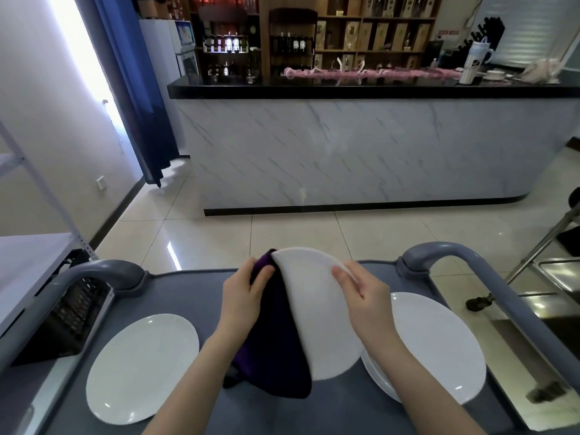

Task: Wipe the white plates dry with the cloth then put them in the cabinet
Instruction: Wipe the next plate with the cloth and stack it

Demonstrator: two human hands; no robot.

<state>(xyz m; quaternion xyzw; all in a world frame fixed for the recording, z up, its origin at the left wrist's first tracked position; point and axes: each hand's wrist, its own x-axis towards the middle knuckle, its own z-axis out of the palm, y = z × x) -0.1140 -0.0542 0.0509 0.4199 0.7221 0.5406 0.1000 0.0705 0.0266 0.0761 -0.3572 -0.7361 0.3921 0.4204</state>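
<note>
I hold a white plate [317,312] tilted on edge above the grey cart top [194,293]. My right hand [361,293] grips its right rim. My left hand [248,293] holds a dark purple cloth [276,346] against the plate's left side, and the cloth hangs down over that half. Another white plate [141,368] lies flat at the left of the cart. On the right sits a small stack of white plates [439,343].
Grey curved cart handles rise at the left [94,274] and right [452,255]. A white metal shelf unit [28,255] stands to the left. A steel counter [555,271] is at the right. A marble-fronted bar [345,146] stands across the tiled floor.
</note>
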